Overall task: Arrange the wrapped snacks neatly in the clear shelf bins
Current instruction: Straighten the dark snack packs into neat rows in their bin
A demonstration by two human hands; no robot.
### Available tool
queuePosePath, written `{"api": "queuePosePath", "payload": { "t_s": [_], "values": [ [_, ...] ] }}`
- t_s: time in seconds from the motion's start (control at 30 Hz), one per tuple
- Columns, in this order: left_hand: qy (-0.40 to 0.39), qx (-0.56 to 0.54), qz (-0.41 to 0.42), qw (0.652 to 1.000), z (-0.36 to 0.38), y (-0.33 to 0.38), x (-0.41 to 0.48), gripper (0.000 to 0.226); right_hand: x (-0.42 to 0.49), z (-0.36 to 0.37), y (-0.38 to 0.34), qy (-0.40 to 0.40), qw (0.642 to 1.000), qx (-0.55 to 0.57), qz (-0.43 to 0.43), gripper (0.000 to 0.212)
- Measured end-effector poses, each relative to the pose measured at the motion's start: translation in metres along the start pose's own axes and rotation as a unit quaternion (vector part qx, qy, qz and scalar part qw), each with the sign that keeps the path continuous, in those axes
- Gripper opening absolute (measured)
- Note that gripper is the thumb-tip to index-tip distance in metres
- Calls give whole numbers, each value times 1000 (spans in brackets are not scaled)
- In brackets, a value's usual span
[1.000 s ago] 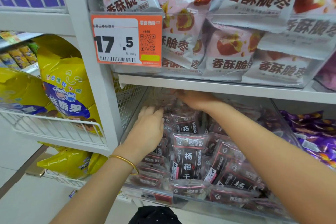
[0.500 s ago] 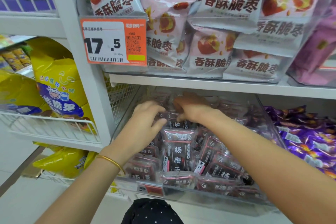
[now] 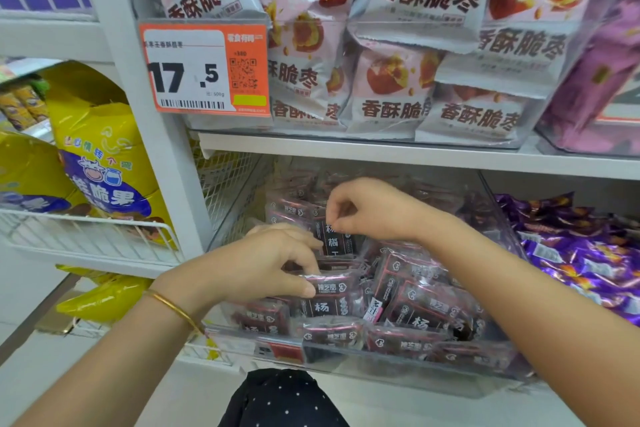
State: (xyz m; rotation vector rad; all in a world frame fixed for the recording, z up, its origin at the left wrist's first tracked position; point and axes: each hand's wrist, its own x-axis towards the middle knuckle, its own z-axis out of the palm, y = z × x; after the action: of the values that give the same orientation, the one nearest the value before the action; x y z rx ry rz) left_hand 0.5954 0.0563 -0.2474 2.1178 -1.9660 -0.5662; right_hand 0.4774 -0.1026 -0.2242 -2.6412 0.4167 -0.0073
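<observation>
My left hand (image 3: 273, 263) pinches the top edge of a dark wrapped snack (image 3: 325, 298) near the front of the clear bin (image 3: 408, 374). My right hand (image 3: 367, 208) grips another snack pack (image 3: 334, 236) upright, farther back in the same bin, under the white shelf (image 3: 415, 156).
</observation>
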Motion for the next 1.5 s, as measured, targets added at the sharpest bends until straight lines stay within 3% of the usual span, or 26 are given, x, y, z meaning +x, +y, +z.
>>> {"api": "queuePosePath", "payload": {
  "t_s": [0.17,0.27,0.43,0.6,0.8,0.97,1.17,1.33,1.4,1.5],
  "values": [
    [-37,-18,-23,999,-1,4,-3,17,-4,12,5,-142,988,-56,31,43],
    [-49,-14,-32,998,-1,6,-4,21,-3,15,6,-197,980,-19,25,51],
    [-67,-5,-54,996,-3,12,-5,16,3,18,9,-56,998,-30,28,19],
    [-92,-7,-41,995,-4,11,-11,6,4,22,13,35,995,-51,84,24],
    [-90,-4,-44,995,-4,10,-11,8,-2,24,14,106,986,-97,87,24],
    [-68,73,-59,993,-2,13,-1,18,-14,23,17,102,991,-80,40,9],
    [-101,79,-59,990,-6,14,1,13,-31,17,12,176,984,-8,-31,16],
    [-112,79,-46,990,-7,11,-8,16,-23,15,-10,-9,997,7,-79,23],
    [-108,76,-43,990,-6,10,-10,16,-9,19,-18,-92,989,-87,-73,26],
    [-98,66,-38,992,-5,7,-13,18,7,26,-24,-201,950,-233,-48,28]
  ]
}}
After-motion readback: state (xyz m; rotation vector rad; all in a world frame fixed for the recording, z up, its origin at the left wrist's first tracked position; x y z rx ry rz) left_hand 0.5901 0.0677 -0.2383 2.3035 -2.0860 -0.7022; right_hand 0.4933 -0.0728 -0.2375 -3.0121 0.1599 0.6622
